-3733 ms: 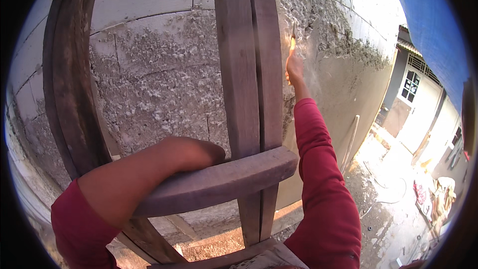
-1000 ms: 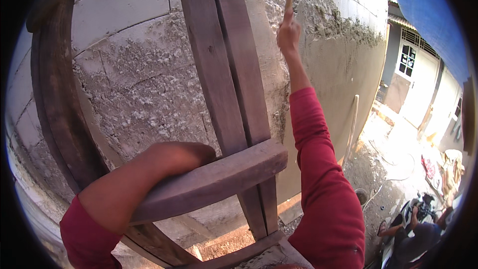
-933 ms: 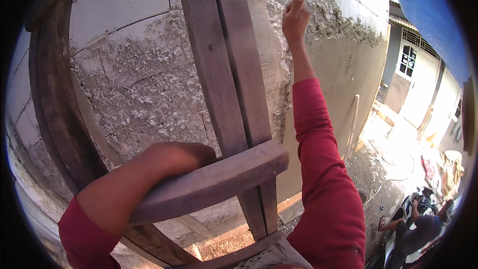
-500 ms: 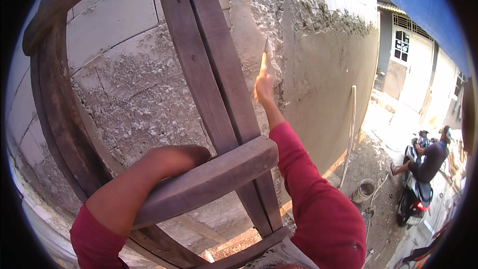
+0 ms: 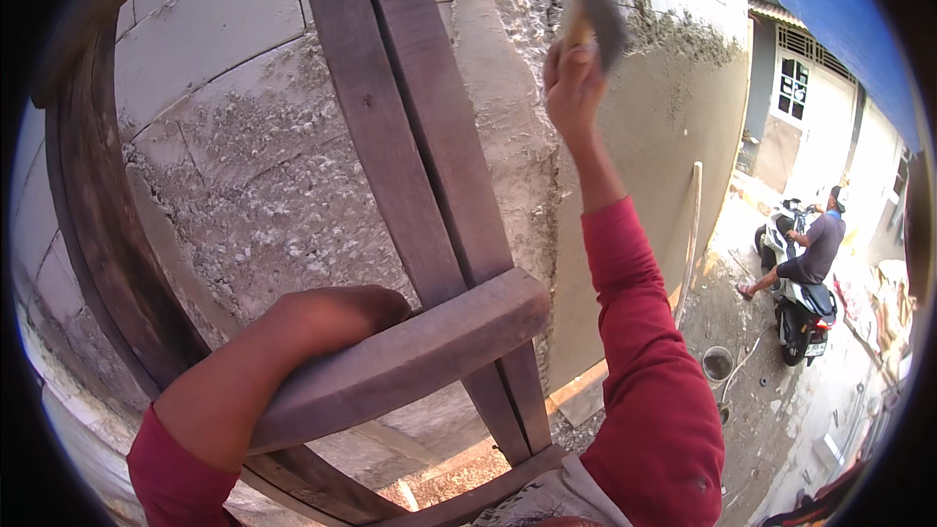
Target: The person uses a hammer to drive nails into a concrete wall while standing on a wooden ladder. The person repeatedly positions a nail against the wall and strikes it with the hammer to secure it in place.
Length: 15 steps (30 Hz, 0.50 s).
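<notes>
My right hand [image 5: 576,88] is raised in front of the wall [image 5: 508,137], closed around a short tool's [image 5: 599,12] pale wooden handle. Its flat, dark grey blade is blurred by motion, so its exact kind does not show. Along the wall a strip of rough, broken plaster [image 5: 522,0] runs beside the tool. My left forearm [image 5: 293,337] is hooked over the thick wooden rung [image 5: 410,361] of a ladder. What shows of my left hand [image 5: 381,306] lies behind the rung; its fingers are hidden.
Double wooden rails [image 5: 410,137] stand between me and the blocks. A pale pole [image 5: 691,234] leans against the smooth plaster. Below right are a bucket [image 5: 717,364] and a person [image 5: 823,244] astride a motorbike [image 5: 805,307]. Beyond stands a house with a white door [image 5: 820,127].
My right hand has moved up and right with the tool, its blade now turned broadside. My left arm stays on the rung. The motorbike and rider have shifted left and up in view.
</notes>
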Each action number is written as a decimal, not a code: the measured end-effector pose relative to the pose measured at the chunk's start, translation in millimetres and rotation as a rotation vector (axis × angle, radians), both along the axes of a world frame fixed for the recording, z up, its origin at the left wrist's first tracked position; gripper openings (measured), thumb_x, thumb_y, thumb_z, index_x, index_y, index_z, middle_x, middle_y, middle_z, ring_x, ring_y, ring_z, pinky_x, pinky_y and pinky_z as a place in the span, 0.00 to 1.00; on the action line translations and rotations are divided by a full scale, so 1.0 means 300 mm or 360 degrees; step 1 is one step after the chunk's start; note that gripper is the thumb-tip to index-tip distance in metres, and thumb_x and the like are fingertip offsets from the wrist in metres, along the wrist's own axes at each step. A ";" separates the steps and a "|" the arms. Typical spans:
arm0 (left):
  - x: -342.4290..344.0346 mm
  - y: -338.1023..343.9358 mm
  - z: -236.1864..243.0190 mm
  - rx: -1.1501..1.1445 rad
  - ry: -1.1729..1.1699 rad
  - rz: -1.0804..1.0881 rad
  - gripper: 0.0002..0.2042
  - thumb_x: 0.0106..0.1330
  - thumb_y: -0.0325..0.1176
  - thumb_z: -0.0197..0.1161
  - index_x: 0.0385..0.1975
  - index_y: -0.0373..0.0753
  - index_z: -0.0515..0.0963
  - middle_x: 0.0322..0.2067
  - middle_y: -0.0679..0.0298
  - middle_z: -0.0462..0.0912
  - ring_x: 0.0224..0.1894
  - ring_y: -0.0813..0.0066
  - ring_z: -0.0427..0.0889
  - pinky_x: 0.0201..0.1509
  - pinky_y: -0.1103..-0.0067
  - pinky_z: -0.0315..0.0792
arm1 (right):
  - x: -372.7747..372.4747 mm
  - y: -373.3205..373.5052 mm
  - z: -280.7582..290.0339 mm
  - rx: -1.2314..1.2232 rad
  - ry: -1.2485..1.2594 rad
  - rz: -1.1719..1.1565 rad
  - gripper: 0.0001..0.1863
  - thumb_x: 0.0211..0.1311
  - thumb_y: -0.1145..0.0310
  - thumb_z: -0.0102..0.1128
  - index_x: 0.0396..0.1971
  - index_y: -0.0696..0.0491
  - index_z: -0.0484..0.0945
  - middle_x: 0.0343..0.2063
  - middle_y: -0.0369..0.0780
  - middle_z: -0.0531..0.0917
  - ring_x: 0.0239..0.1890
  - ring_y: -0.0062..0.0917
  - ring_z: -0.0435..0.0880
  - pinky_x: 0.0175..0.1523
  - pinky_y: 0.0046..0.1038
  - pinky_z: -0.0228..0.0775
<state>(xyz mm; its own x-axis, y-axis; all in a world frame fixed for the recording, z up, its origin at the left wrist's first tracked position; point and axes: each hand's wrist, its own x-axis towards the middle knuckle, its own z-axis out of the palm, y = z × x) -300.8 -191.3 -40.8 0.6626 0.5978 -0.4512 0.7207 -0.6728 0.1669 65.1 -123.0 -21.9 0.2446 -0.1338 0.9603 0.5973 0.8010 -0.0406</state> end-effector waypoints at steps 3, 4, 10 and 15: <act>0.004 -0.012 0.011 -0.0057 0.0003 0.0067 0.23 0.69 0.42 0.52 0.57 0.33 0.78 0.55 0.49 0.82 0.56 0.58 0.82 0.61 0.69 0.70 | 0.052 0.058 0.071 0.0431 -0.0161 0.0314 0.35 0.71 0.33 0.42 0.22 0.52 0.70 0.18 0.33 0.73 0.17 0.17 0.70 0.19 0.24 0.56; 0.000 -0.007 0.006 -0.0062 0.0002 0.0074 0.23 0.69 0.42 0.52 0.57 0.33 0.78 0.54 0.49 0.82 0.56 0.58 0.82 0.61 0.69 0.71 | 0.084 0.118 0.068 0.0583 -0.0219 0.0419 0.35 0.71 0.33 0.44 0.21 0.52 0.70 0.18 0.34 0.74 0.18 0.18 0.72 0.20 0.26 0.58; 0.005 0.011 0.002 0.0057 -0.0069 -0.0041 0.22 0.70 0.40 0.51 0.56 0.34 0.79 0.54 0.50 0.83 0.54 0.59 0.83 0.58 0.69 0.72 | 0.327 0.503 -0.352 -0.1507 0.0999 -0.0671 0.46 0.72 0.33 0.34 0.34 0.68 0.83 0.34 0.64 0.83 0.45 0.54 0.84 0.49 0.48 0.72; 0.001 0.028 -0.025 0.0034 0.0006 -0.0045 0.21 0.70 0.40 0.49 0.56 0.35 0.79 0.53 0.50 0.83 0.53 0.59 0.84 0.57 0.68 0.72 | 0.177 0.243 -0.134 -0.0768 0.0388 -0.0718 0.40 0.78 0.39 0.26 0.20 0.56 0.74 0.12 0.33 0.65 0.13 0.23 0.67 0.18 0.32 0.59</act>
<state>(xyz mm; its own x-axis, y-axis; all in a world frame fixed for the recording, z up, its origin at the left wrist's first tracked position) -300.4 -182.9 -48.3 0.6778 0.5884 -0.4409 0.7019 -0.6964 0.1497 118.2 -50.0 -62.0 0.4815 0.1542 0.8628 0.7956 0.3360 -0.5041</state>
